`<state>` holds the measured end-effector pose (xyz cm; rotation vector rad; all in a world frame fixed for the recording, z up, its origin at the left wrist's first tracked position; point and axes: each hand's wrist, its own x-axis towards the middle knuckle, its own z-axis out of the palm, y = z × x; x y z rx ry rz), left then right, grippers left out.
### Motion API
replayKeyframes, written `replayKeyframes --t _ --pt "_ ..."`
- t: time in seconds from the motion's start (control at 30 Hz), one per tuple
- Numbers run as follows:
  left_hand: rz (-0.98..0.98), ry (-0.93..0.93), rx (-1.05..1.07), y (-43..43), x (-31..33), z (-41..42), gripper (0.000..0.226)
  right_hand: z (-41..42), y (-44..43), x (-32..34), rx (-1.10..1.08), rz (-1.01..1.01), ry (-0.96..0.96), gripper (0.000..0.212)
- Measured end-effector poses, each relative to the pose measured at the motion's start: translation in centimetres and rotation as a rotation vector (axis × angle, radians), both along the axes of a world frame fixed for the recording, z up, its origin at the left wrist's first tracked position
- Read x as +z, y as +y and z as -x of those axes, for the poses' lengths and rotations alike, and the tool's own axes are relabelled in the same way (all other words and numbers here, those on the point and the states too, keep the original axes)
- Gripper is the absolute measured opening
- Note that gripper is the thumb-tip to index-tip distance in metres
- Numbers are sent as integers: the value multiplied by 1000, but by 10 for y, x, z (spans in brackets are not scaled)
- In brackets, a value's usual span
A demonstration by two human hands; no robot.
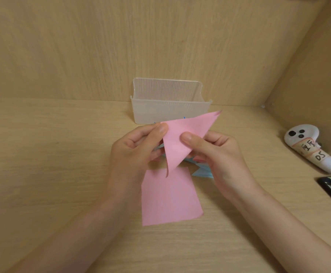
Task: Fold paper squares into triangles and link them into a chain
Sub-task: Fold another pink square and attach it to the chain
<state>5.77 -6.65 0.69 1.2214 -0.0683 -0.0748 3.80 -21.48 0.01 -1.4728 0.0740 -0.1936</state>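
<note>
Fingers [161, 129] of both hands pinch a folded pink paper triangle [174, 154] in the air just in front of the clear ribbed plastic box [170, 113]. The left hand [133, 152] nips its upper corner under the thumb. The right hand [219, 156] presses a thumb on its face, with the other fingers curled behind.

The layers part slightly at the tip nearest the box and at the lower tip. I judge the corners should be lined up first, then the crease pressed flat from end to end.

A flat pink paper square [170, 198] lies on the wooden table [62, 174], nearer the person than the box. Pale blue folded paper pieces [203, 171] peek out under the right hand.
</note>
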Motion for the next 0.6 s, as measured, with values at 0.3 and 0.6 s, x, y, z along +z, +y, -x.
replayKeyframes --t 0.3,0.6 --pt "-250 -194 22 7 9 -10 9 1 -3 3 -17 93 22 34" --pt "-262 -186 26 8 5 -12 4 3 -2 7 42 124 24 17"
